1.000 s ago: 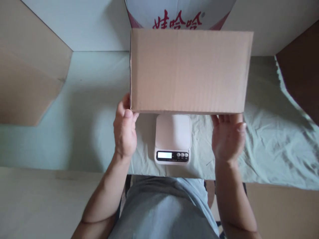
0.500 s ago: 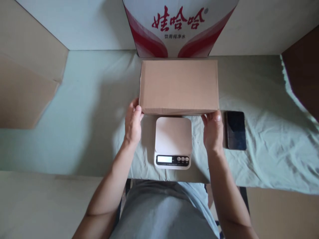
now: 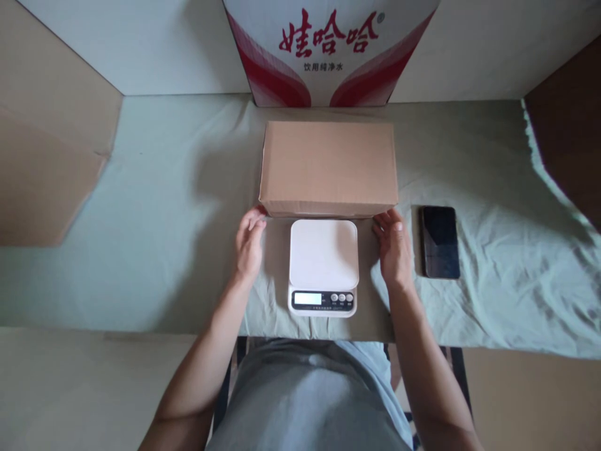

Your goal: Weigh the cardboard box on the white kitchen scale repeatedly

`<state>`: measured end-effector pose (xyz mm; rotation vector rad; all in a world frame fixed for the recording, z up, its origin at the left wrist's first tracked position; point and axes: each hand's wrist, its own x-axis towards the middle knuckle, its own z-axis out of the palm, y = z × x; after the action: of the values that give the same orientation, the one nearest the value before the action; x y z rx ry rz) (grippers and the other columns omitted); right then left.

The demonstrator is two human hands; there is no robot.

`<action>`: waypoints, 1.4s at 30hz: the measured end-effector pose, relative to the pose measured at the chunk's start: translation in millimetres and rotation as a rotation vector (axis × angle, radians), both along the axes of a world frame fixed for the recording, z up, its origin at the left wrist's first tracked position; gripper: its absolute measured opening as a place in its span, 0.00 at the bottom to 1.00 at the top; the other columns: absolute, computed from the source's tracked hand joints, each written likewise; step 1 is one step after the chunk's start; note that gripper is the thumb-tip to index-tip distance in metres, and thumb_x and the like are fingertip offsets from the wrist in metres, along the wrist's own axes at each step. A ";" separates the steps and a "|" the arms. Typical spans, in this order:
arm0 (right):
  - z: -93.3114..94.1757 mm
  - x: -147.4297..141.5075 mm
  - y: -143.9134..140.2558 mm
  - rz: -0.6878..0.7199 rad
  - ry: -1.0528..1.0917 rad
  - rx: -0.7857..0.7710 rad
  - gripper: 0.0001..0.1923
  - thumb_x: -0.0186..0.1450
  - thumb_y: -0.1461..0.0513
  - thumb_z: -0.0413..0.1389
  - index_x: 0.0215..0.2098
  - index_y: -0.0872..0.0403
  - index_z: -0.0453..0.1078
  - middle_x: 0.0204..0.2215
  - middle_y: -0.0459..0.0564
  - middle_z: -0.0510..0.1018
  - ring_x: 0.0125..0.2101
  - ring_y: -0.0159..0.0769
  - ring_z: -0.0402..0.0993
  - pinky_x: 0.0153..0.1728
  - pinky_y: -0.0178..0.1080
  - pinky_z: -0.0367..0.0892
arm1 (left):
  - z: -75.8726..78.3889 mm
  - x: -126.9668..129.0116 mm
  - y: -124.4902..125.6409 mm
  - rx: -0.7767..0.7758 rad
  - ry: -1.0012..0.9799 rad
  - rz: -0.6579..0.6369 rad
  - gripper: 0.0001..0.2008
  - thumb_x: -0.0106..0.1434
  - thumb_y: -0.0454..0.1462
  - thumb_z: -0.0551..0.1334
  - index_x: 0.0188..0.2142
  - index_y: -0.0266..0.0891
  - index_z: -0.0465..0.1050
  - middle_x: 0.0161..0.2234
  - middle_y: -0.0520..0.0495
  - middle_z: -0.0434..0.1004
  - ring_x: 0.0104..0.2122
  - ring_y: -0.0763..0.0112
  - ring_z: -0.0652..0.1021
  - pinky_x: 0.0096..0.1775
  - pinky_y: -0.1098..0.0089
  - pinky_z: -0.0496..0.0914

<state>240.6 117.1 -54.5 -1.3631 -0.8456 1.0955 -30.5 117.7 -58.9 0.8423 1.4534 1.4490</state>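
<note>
A closed brown cardboard box [image 3: 328,164] sits on the cloth, just behind a white kitchen scale [image 3: 323,254] with a lit display. My left hand [image 3: 248,245] is by the box's front left corner, fingers loosely curved and thumb apart, not wrapped round it. Near the front right corner, my right hand [image 3: 393,249] is likewise loosely open, with its fingertips close to the box's lower edge. Whether any fingertip still touches the cardboard, I cannot tell. The scale lies between my hands, and its platform carries nothing.
A black smartphone [image 3: 440,242] lies right of my right hand on the green tablecloth [image 3: 154,188]. A white and red carton [image 3: 323,84] stands against the back wall. Large brown cardboard [image 3: 51,163] stands at the left, and a dark brown panel [image 3: 570,125] at the right.
The box has come down onto the cloth and looks smaller. Both hands have slid from its sides to below its front corners, loosening their hold. The view has shifted slightly.
</note>
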 end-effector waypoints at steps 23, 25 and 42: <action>90.2 -9.2 -44.1 0.035 -0.080 0.236 0.24 0.62 0.46 0.46 0.51 0.46 0.69 0.54 0.50 0.72 0.56 0.46 0.67 0.58 0.52 0.60 | 95.8 14.5 -41.6 0.114 0.060 -0.173 0.21 0.63 0.51 0.54 0.53 0.50 0.67 0.55 0.47 0.70 0.57 0.58 0.69 0.54 0.53 0.69; 83.8 -9.4 -58.4 0.028 -0.065 0.229 0.24 0.62 0.46 0.47 0.51 0.46 0.69 0.55 0.50 0.72 0.57 0.46 0.66 0.59 0.53 0.59 | 93.9 14.5 -54.9 0.089 0.061 -0.159 0.21 0.63 0.51 0.55 0.53 0.49 0.66 0.55 0.46 0.70 0.58 0.58 0.69 0.54 0.55 0.69; 51.2 -0.4 -91.2 0.034 -0.053 0.143 0.26 0.63 0.47 0.47 0.56 0.47 0.64 0.54 0.51 0.72 0.55 0.46 0.68 0.60 0.57 0.58 | 68.8 10.7 -89.9 -0.020 0.097 -0.101 0.21 0.62 0.50 0.56 0.52 0.47 0.67 0.54 0.44 0.71 0.55 0.59 0.71 0.54 0.56 0.68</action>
<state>240.2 26.0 -3.3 -1.2669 -0.9710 1.0085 -19.8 27.8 9.9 0.9713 1.4734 1.3324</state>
